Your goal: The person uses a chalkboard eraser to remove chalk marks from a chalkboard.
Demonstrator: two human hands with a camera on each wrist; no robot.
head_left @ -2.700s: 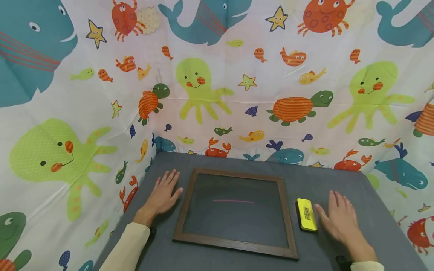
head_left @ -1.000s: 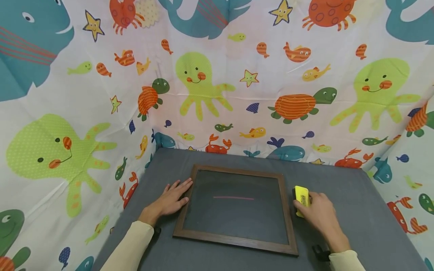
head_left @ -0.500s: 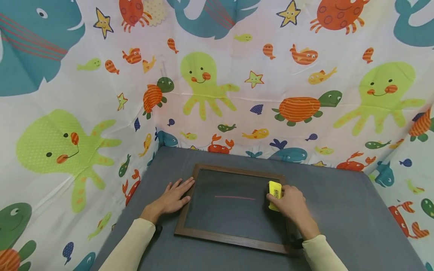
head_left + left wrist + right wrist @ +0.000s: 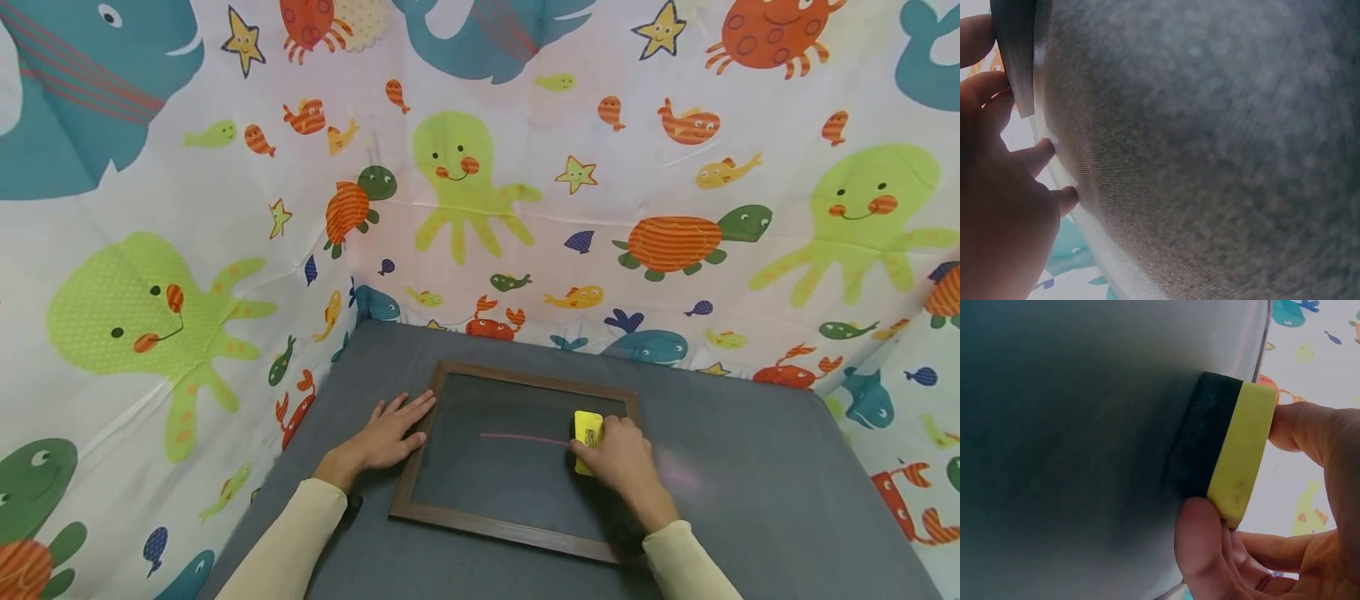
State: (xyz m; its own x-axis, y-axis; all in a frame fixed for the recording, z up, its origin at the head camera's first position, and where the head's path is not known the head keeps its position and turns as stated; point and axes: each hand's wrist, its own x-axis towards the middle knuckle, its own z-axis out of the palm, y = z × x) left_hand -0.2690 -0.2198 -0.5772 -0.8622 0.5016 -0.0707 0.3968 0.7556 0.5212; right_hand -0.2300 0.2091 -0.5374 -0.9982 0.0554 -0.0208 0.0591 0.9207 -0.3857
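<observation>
A small chalkboard (image 4: pixel 510 492) in a brown wooden frame lies on the grey table, with a thin pink line (image 4: pixel 517 437) across its dark surface. My right hand (image 4: pixel 626 467) grips a yellow and black board eraser (image 4: pixel 588 423) between thumb and fingers, at the right end of that line. In the right wrist view the eraser's black felt side (image 4: pixel 1207 434) faces the board; whether it presses there is hard to tell. With fingers spread, my left hand (image 4: pixel 381 437) rests at the frame's left side. Its fingertips touch the frame (image 4: pixel 1016 56) and the tabletop in the left wrist view.
Grey cloth covers the table (image 4: pixel 750 483) around the board. A white curtain (image 4: pixel 525 300) printed with sea animals rises behind the table and along both sides. A faint pink glow falls on the cloth right of the board.
My right hand has picked up the eraser from the table and carried it left onto the board, to the pink line. My left hand has shifted right, onto the frame.
</observation>
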